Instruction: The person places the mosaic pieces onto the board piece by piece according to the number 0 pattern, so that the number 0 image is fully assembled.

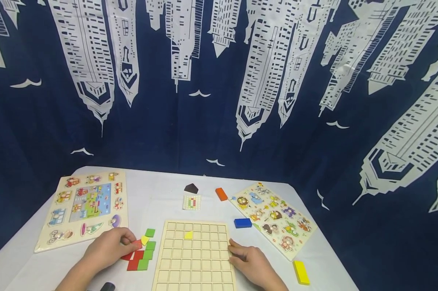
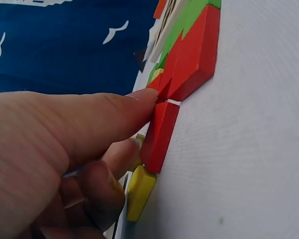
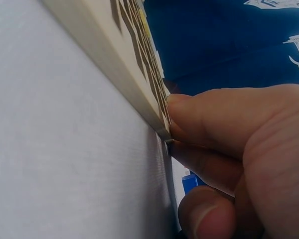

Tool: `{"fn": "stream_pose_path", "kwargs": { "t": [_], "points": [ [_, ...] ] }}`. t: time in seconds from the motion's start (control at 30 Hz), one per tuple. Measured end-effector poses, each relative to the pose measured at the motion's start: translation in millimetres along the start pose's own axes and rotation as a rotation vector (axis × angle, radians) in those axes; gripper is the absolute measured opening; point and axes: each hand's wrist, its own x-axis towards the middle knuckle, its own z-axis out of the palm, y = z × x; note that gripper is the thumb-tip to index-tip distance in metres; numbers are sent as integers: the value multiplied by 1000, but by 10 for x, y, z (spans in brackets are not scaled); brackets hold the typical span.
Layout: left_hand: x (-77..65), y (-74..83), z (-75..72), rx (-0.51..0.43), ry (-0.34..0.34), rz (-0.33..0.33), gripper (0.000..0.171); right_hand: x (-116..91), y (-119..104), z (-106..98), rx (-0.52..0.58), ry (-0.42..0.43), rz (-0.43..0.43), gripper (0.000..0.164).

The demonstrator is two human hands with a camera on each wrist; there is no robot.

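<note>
My left hand (image 1: 109, 247) pinches a red tile (image 1: 137, 244) between thumb and fingertips, at the top of a cluster of loose tiles. Around it lie other red tiles (image 1: 133, 265), green tiles (image 1: 150, 245) and a yellow tile (image 1: 144, 240); the left wrist view shows the thumb against the red pieces. To the right of the cluster is a wooden grid board (image 1: 196, 265), with one yellow piece (image 1: 188, 235) in a cell of an upper row. My right hand (image 1: 253, 264) grips the board's right edge, its fingertips at the rim in the right wrist view.
A small pattern card (image 1: 191, 203) lies beyond the board, near a dark pentagonal piece (image 1: 191, 188). Orange (image 1: 221, 194), blue (image 1: 242, 223) and yellow (image 1: 301, 273) blocks are at the right. Picture puzzles stand on both sides, vehicles (image 1: 64, 238) left and animals (image 1: 277, 218) right.
</note>
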Motion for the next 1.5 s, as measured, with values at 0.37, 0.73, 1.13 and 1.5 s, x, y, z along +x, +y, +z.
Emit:
{"fn": "stream_pose_path", "kwargs": {
  "t": [0.37,0.73,1.13,1.5],
  "points": [
    [10,-18,0,-167,-14,-23,15,5,3,8,-18,0,0,43],
    [82,185,64,-336,11,14,19,6,9,-3,-24,-10,-1,43],
    [263,891,358,-368,1,149,6,27,5,-20,-14,-17,-7,42],
    [440,1259,807,-272,27,259,7,-10,10,-33,-28,-14,-37,40]
  ]
}}
